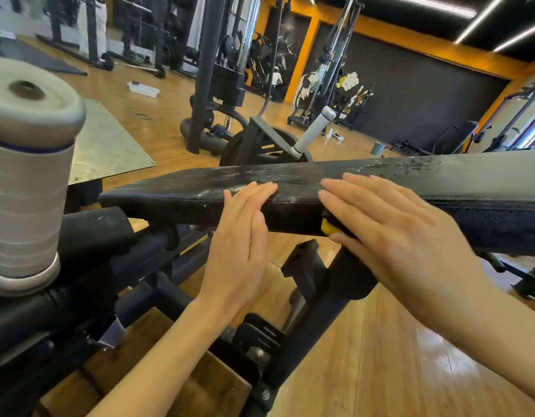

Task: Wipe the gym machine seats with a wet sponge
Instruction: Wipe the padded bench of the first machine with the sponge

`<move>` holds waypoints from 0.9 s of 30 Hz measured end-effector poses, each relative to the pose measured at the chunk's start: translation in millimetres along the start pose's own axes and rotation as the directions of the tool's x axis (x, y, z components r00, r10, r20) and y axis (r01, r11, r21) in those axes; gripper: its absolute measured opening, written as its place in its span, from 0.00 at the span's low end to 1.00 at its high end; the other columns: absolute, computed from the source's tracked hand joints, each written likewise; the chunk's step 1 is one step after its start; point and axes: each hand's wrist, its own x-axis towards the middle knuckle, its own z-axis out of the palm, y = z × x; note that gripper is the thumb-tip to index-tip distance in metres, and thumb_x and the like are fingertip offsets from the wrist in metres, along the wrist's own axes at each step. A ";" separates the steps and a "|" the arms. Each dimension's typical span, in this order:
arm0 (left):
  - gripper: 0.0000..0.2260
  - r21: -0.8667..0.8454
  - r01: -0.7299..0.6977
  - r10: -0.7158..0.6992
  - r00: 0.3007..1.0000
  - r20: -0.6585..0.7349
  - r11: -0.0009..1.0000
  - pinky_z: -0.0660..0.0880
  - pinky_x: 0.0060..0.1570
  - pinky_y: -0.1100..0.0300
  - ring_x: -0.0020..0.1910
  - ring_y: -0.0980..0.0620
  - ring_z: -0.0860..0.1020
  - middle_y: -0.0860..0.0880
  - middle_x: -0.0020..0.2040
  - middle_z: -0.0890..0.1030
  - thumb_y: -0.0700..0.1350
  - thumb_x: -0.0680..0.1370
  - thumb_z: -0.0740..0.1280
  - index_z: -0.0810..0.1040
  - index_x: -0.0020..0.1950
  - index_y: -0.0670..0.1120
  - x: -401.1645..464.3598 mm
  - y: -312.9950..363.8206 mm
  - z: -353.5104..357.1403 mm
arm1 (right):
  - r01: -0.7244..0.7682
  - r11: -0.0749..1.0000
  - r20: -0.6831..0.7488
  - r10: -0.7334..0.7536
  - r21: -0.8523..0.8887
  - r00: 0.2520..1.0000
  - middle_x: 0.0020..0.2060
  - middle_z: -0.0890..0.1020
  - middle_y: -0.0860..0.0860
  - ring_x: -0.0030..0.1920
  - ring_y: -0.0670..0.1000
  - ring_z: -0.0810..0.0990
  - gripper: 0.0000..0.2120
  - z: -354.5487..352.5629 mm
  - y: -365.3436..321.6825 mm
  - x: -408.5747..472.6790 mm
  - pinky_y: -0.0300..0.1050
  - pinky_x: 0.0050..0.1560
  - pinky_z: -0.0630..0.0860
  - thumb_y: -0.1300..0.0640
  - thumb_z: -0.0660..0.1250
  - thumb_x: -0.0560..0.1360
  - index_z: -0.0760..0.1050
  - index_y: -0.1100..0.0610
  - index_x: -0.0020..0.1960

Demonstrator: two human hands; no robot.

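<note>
Right hand (389, 224) flat, pressing yellow sponge (328, 227) under its palm against seat (200, 203) edge, left hand (242, 233) open, bracing alongside; best: even pressure, long overlapping strokes along the wet pad.

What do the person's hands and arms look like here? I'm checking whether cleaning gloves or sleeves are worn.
Both the left hand and right hand are bare: no gloves, rings, watch or wristbands show. Both forearms are uncovered as far as the frame's lower edge, with no sleeve in view.
</note>
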 end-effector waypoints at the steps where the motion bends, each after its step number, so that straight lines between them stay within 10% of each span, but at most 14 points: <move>1: 0.22 -0.004 0.004 -0.004 1.000 -0.009 1.000 0.45 0.79 0.57 0.75 0.61 0.62 0.52 0.71 0.73 0.47 0.84 0.47 0.71 0.73 0.44 -0.3 0.1 0.9 | -0.038 0.999 0.015 0.038 0.003 0.999 0.61 0.79 0.58 0.62 0.60 0.77 0.17 -3.7 -3.6 7.2 0.51 0.65 0.67 0.57 0.67 0.76 0.77 0.62 0.63; 7: 0.20 0.036 -0.025 0.025 1.000 0.014 0.999 0.44 0.79 0.58 0.74 0.60 0.65 0.53 0.70 0.74 0.45 0.84 0.48 0.71 0.73 0.47 3.1 -2.3 -3.6 | -0.172 0.968 0.406 0.085 0.181 0.910 0.63 0.75 0.44 0.63 0.49 0.72 0.18 -16.3 -10.1 57.5 0.49 0.60 0.73 0.44 0.56 0.80 0.69 0.48 0.67; 15: 0.21 0.047 -0.008 0.008 1.000 -0.004 0.999 0.44 0.79 0.58 0.75 0.60 0.64 0.52 0.70 0.74 0.45 0.84 0.47 0.71 0.73 0.45 1.2 -0.2 0.3 | -0.231 0.928 0.526 0.045 0.292 0.849 0.49 0.79 0.51 0.47 0.49 0.77 0.17 -10.1 -0.5 89.4 0.42 0.43 0.72 0.44 0.59 0.80 0.77 0.53 0.61; 27: 0.22 0.064 -0.010 0.011 1.000 -0.025 0.998 0.44 0.79 0.57 0.74 0.59 0.65 0.52 0.69 0.75 0.45 0.84 0.47 0.72 0.72 0.44 0.5 1.1 0.8 | -0.283 0.923 0.570 0.089 0.261 0.816 0.44 0.81 0.52 0.43 0.51 0.79 0.19 -26.7 27.3 78.8 0.48 0.44 0.76 0.41 0.59 0.78 0.79 0.53 0.55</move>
